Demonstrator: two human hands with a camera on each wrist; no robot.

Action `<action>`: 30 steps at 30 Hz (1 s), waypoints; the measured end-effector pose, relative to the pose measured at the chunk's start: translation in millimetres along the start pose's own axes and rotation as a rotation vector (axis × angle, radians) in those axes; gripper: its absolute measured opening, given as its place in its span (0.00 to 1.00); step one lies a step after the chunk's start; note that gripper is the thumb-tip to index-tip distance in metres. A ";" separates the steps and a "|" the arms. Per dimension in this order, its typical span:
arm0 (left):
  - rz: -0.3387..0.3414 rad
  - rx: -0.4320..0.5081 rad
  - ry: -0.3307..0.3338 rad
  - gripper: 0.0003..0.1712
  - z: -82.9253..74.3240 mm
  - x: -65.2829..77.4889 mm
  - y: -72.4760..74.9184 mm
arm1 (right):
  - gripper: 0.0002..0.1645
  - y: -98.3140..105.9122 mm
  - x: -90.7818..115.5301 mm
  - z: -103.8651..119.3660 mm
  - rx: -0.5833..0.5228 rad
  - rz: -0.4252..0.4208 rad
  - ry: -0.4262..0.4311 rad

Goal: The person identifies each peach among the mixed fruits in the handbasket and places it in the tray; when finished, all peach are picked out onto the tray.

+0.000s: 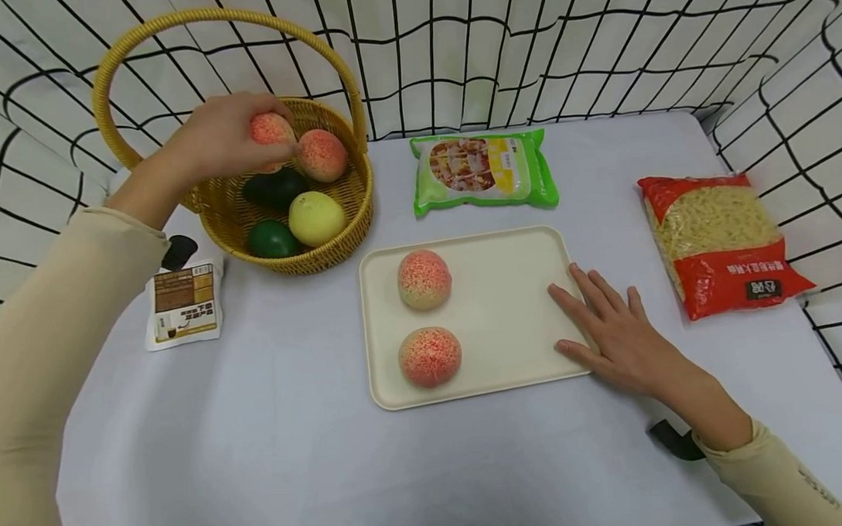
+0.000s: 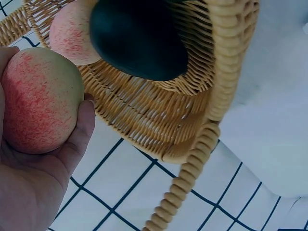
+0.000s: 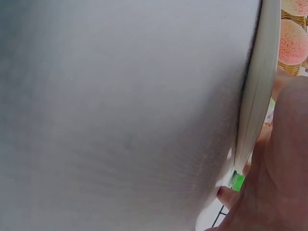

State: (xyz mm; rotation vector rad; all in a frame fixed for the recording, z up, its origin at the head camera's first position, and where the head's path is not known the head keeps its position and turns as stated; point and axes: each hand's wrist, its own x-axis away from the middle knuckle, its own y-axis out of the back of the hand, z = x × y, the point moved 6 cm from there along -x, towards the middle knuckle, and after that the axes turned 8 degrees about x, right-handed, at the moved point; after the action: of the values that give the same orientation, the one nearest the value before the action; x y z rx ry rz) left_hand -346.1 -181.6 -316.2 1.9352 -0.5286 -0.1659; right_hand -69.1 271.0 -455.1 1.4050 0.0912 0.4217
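Observation:
My left hand (image 1: 225,138) grips a red-speckled peach (image 2: 41,101), fingers and thumb wrapped around its sides, over the back left of a yellow wicker basket (image 1: 365,218). Beside it in the basket sits another peach (image 1: 323,156), with a dark green oval fruit (image 1: 275,188), a pale yellow round fruit (image 1: 317,219) and a smaller green one (image 1: 272,239) nearer the front. Two peaches, one far (image 1: 425,279) and one near (image 1: 430,357), lie on the left half of a cream tray (image 1: 510,322). Fingers spread, my right hand (image 1: 626,341) rests at the tray's right edge.
Behind the tray lies a green food packet (image 1: 483,172). A red bag of pasta (image 1: 727,244) is at the right, a small white and brown packet (image 1: 186,306) left of the basket. The basket's tall handle (image 1: 227,16) arches near the black wire grid (image 1: 449,61) at the back.

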 end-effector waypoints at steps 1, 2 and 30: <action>-0.002 0.000 -0.006 0.33 -1.5 0.7 0.2 | 0.52 0.0 0.0 0.4 0.001 0.002 0.000; -0.002 -0.003 -0.009 0.33 -2.5 1.5 0.3 | 0.52 0.0 0.1 0.5 0.002 0.004 -0.001; -0.008 0.097 -0.250 0.23 -75.8 44.7 -3.2 | 0.53 0.3 -0.1 2.6 0.008 -0.007 0.002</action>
State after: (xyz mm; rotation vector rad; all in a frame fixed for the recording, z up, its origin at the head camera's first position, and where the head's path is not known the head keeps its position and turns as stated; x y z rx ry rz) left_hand -278.8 -136.4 -281.8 2.0231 -0.7045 -0.3969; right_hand -68.5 268.6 -454.4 1.4121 0.0990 0.4173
